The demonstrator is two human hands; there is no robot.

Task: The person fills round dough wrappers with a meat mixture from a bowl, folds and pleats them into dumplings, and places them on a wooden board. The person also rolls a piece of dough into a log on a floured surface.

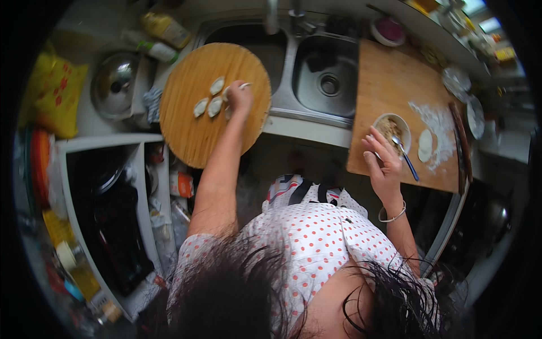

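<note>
Over the round wooden board (186, 80) on the left, my left hand (240, 99) grips a white dumpling (245, 85), mostly hidden by the fingers. Several folded dumplings, such as one nearby (215, 106), lie on that board beside the hand. My right hand (384, 163) holds nothing; its fingers are spread at the near left side of a white bowl (405, 123). In the bowl is a brownish minced filling (385, 127) with a blue-handled metal spoon (407, 159) leaning over the rim. Right of the bowl, round dough wrappers (425, 145) lie on the rectangular wooden board (381, 76).
Scattered flour (436, 123) whitens the rectangular board near a dark wooden stick (459, 144). A double steel sink (326, 97) with a faucet (300, 21) lies between the boards. The round board overlaps the sink's left basin. Bottles (165, 31) and a yellow bag (61, 97) stand left.
</note>
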